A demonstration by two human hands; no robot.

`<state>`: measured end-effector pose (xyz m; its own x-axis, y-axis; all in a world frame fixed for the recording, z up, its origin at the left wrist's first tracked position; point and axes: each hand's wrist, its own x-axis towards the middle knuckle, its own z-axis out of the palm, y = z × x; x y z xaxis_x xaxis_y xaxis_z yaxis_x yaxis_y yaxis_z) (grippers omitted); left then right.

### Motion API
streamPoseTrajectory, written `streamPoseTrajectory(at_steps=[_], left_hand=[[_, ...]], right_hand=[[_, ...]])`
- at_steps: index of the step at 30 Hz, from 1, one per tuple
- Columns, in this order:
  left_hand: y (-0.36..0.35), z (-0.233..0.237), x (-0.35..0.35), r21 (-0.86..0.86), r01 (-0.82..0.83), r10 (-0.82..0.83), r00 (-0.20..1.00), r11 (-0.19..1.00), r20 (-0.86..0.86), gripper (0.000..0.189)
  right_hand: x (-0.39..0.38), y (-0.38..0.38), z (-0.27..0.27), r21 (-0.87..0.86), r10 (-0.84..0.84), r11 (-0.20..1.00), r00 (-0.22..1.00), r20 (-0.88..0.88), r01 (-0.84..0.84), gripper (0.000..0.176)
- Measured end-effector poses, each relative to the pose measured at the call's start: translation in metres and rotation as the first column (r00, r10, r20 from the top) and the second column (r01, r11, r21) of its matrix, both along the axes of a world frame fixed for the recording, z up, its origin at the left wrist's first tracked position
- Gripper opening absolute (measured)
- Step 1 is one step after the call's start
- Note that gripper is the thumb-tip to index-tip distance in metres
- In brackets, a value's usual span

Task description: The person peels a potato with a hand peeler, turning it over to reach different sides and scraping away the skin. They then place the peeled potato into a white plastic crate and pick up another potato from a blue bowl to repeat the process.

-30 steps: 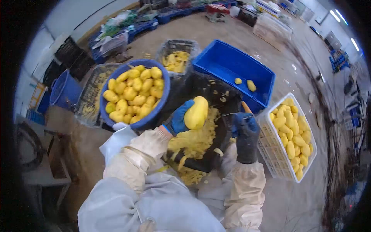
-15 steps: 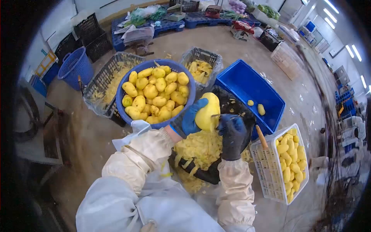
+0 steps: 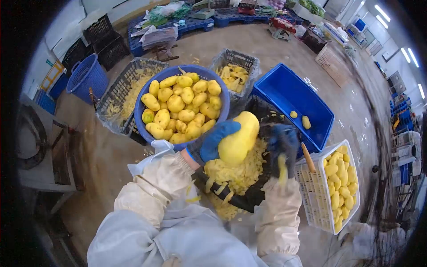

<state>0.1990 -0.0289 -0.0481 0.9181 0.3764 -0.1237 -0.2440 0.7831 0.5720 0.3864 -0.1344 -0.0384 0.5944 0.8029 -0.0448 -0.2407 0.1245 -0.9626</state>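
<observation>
My left hand (image 3: 212, 141), in a blue and dark glove, is closed around a large peeled potato (image 3: 240, 138) above a heap of peelings. To its right my right hand (image 3: 284, 144), gloved in dark blue, is apart from the potato and smeared by motion. Its fingers and anything in them cannot be made out. A blurred strip of yellow peel (image 3: 283, 168) hangs in the air just below that hand. Beneath the potato lies the heap of peelings (image 3: 242, 173), partly on black plastic. A round blue basin (image 3: 226, 109) of potatoes, seemingly unpeeled, stands beyond my left hand.
At right stand a white crate (image 3: 307, 189) of peeled potatoes, a brown handle (image 3: 307, 158) at its edge, and a blue bin (image 3: 291, 91) with two potato pieces. Lined crates of peelings (image 3: 138, 89) and yellow pieces (image 3: 233, 78) flank the basin. A blue basket (image 3: 89, 79) stands left.
My right hand has moved away from the potato to the right, and a strip of peel now hangs below it. My left hand still holds the potato, now tilted and slightly lower.
</observation>
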Motion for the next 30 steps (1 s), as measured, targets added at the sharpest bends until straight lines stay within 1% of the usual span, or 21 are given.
streamPoseTrajectory(at_steps=[2,4,5,8,9,10,11,12,13,15,16,18,20,22,23,24,26,27,28,29,30], left_hand=[[-0.001,-0.005,0.003,-0.044,-0.091,0.092,0.996,0.995,0.020,0.046],[-0.005,-0.001,-0.002,0.176,0.021,-0.017,1.000,0.984,-0.022,0.051],[-0.010,0.005,-0.003,0.146,0.106,-0.103,0.994,0.984,-0.023,0.057],[-0.021,0.003,-0.005,0.176,0.073,-0.069,0.997,0.982,-0.027,0.064],[-0.015,0.001,-0.006,0.181,0.074,-0.071,0.997,0.981,-0.024,0.064],[-0.006,0.002,-0.007,0.218,0.061,-0.050,0.997,0.974,-0.055,0.067],[-0.002,0.001,-0.008,0.254,0.047,-0.026,0.996,0.966,-0.086,0.070],[-0.006,-0.002,-0.008,0.256,0.047,-0.025,0.996,0.966,-0.089,0.070],[-0.014,-0.005,-0.008,0.290,0.050,-0.025,0.996,0.956,-0.089,0.073],[-0.020,0.003,-0.011,0.347,0.124,-0.098,0.991,0.930,-0.090,0.080],[-0.018,0.005,-0.013,0.349,0.131,-0.105,0.990,0.928,-0.093,0.080],[-0.009,0.010,-0.013,0.543,0.068,0.010,0.990,0.837,-0.139,0.080],[-0.006,0.004,-0.013,0.577,0.055,0.034,0.989,0.815,-0.142,0.080],[-0.011,0.001,-0.015,0.651,0.082,0.024,0.988,0.754,-0.153,0.080],[-0.011,0.001,-0.015,0.651,0.089,0.018,0.988,0.754,-0.156,0.080],[-0.008,0.001,-0.015,0.698,0.097,0.045,0.982,0.709,-0.182,0.080],[-0.004,-0.002,-0.014,0.745,0.086,0.090,0.977,0.661,-0.193,0.079],[-0.004,-0.009,-0.014,0.854,0.051,0.152,0.977,0.517,-0.151,0.078],[-0.005,-0.014,-0.015,0.934,0.032,0.195,0.975,0.355,-0.107,0.077],[-0.013,0.015,-0.016,0.744,0.263,0.123,0.899,0.614,-0.420,0.075],[-0.014,0.008,-0.015,0.741,0.268,0.117,0.899,0.616,-0.423,0.075]], right_hand=[[-0.039,-0.003,0.008,-0.121,0.278,0.959,0.936,0.215,-0.256,0.011],[-0.020,0.002,-0.003,-0.119,0.115,0.987,0.992,0.050,-0.108,0.009],[-0.004,0.005,-0.009,-0.047,-0.025,0.998,0.912,0.410,0.048,0.009],[0.022,0.004,-0.012,0.202,-0.256,0.967,0.550,0.795,0.157,0.008],[0.017,-0.004,-0.014,0.063,-0.136,0.991,0.799,0.585,0.122,0.009],[0.001,-0.008,-0.001,-0.061,-0.014,0.998,0.955,0.297,0.034,0.010],[-0.014,-0.008,0.012,-0.139,0.179,0.979,0.961,0.210,-0.151,0.011],[-0.029,-0.007,0.022,-0.185,0.206,0.964,0.975,0.082,-0.188,0.013],[-0.016,-0.006,0.008,-0.136,0.098,0.989,0.938,0.331,-0.055,0.014],[0.032,0.003,-0.035,-0.018,-0.123,0.991,0.946,0.301,0.134,0.016],[0.028,0.000,-0.029,-0.016,-0.130,0.990,0.946,0.298,0.141,0.016],[0.007,-0.002,0.002,0.066,-0.028,0.997,0.996,-0.086,0.034,0.015],[-0.017,-0.005,0.008,-0.076,0.216,0.975,0.972,0.090,-0.210,0.013],[0.010,0.001,-0.024,-0.085,-0.032,0.994,0.941,0.336,0.064,0.014],[0.028,0.006,-0.022,-0.153,-0.097,0.981,0.985,0.140,0.119,0.012],[0.026,0.002,-0.028,-0.149,-0.107,0.981,0.985,0.139,0.127,0.012],[-0.014,0.000,0.010,-0.006,0.001,1.000,1.000,0.017,-0.001,0.012],[-0.030,-0.003,0.028,-0.150,0.201,0.970,0.979,0.041,-0.192,0.011],[-0.018,0.000,0.012,-0.149,0.195,0.971,0.980,0.033,-0.188,0.011],[0.006,0.005,-0.019,-0.102,0.039,0.995,0.979,0.200,-0.019,0.012],[0.029,0.007,-0.041,-0.030,-0.115,0.990,0.925,0.361,0.134,0.013]])
